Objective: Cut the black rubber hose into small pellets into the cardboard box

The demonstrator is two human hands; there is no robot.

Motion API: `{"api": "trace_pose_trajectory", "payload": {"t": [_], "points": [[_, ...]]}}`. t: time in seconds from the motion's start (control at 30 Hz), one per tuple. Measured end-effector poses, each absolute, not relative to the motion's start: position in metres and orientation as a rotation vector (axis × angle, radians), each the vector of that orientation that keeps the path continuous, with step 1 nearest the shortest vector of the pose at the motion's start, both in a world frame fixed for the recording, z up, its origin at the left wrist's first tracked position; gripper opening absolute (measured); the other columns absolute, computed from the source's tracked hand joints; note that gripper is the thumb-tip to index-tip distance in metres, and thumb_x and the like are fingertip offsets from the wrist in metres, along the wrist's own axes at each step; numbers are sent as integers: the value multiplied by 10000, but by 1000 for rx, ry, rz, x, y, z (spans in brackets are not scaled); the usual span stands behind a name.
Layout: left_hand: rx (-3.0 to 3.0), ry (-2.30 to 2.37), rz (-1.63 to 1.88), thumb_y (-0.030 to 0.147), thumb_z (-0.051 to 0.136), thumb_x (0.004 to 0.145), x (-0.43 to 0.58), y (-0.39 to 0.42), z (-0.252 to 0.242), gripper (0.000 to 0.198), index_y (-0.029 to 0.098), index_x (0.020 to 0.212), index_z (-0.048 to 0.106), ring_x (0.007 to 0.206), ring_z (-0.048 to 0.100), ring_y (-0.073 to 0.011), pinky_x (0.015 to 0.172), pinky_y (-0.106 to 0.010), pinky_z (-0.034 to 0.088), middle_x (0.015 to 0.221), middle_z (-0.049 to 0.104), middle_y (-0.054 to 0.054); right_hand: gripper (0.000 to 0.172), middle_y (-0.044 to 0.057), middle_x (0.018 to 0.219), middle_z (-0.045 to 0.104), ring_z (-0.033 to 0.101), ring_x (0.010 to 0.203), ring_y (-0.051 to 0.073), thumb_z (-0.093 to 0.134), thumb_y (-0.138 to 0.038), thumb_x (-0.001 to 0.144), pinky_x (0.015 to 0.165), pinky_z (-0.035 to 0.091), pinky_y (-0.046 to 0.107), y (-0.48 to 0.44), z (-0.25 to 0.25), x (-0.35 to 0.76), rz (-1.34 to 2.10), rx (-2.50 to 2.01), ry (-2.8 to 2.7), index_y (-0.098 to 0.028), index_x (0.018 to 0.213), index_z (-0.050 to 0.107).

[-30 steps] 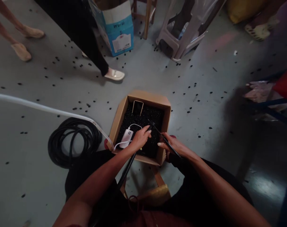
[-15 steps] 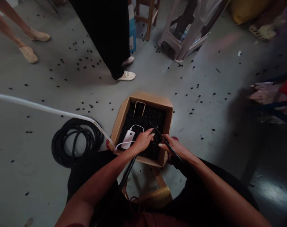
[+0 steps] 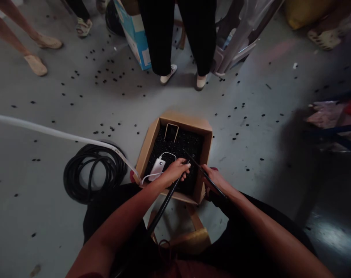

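Over an open cardboard box (image 3: 148, 148) of small black pieces (image 3: 189, 141), my left hand (image 3: 178, 170) pinches the upper end of a black ribbed tube (image 3: 164, 204). The tube slants up from my lap. My right hand (image 3: 213, 181), at the box's right wall, is closed around a long thin dark tool (image 3: 200, 168). Its tip points up-left into the box, just beyond my left fingers; its exact kind is unclear. Left of my left hand lies a white power bank (image 3: 157, 168) with a white cable. A phone with a pale yellow edge (image 3: 171, 133) sits at the back.
A coil of black tubing (image 3: 94, 173) lies left of the box. A white strip (image 3: 62, 135) runs from the left to the box corner. Black bits dot the floor. Ahead stand a person's legs (image 3: 184, 38), a blue carton (image 3: 135, 36) and a plastic stool (image 3: 236, 46).
The ribbed tube has swung up, and its end now shows in my left hand's fingers. My right hand stays nearly still. The person ahead has stepped right, exposing the blue carton.
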State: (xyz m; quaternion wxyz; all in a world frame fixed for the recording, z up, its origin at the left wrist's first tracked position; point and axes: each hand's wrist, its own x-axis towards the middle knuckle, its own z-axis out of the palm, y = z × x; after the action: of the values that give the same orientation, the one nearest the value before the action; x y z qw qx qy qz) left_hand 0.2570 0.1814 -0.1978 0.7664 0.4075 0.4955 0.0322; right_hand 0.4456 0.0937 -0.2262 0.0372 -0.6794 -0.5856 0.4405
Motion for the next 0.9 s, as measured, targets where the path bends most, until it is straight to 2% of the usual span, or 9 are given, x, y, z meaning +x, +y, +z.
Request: {"api": "trace_pose_trajectory", "payload": {"t": [0.07,0.13,0.27,0.4,0.67,0.9], "points": [[808,1048,51,260,482,899,256,180,-198,195,138,1050,494,500,484,-49,449,-173,394,747,549,27,167,27,773,593,490,626,143,454,-187,791,594,291,243,93,-227,448,1337,-2113,-1815,-205,955,477],[803,1033,23,264,461,907,256,179,-199,112,155,912,484,475,459,-43,435,-176,372,732,546,33,134,18,740,575,459,595,135,453,-186,797,579,276,241,94,-226,448,1345,-2144,-1839,-208,928,465],[1063,1100,-44,269,427,914,255,177,-203,188,176,755,463,437,390,-52,421,-190,289,627,503,54,118,4,693,550,444,574,133,459,-190,808,562,261,237,94,-219,444,1378,-2224,-1874,-213,924,463],[1361,1110,-114,246,412,904,252,178,-209,287,183,630,470,470,407,-89,484,-223,292,511,448,48,108,6,669,545,472,582,142,456,-210,828,548,253,237,95,-212,438,1458,-2304,-1846,-211,934,477],[1447,1108,-197,228,430,877,252,179,-222,304,194,579,476,506,431,-121,554,-255,307,500,445,34,130,42,704,608,548,602,161,459,-237,865,537,260,242,93,-206,434,1542,-2353,-1866,-205,979,513],[1237,1102,-175,294,393,914,251,174,-226,294,185,648,459,433,389,-80,453,-213,295,522,438,45,171,69,774,651,591,663,185,448,-289,883,551,278,246,95,-210,435,1489,-2440,-1952,-218,1011,536]]}}
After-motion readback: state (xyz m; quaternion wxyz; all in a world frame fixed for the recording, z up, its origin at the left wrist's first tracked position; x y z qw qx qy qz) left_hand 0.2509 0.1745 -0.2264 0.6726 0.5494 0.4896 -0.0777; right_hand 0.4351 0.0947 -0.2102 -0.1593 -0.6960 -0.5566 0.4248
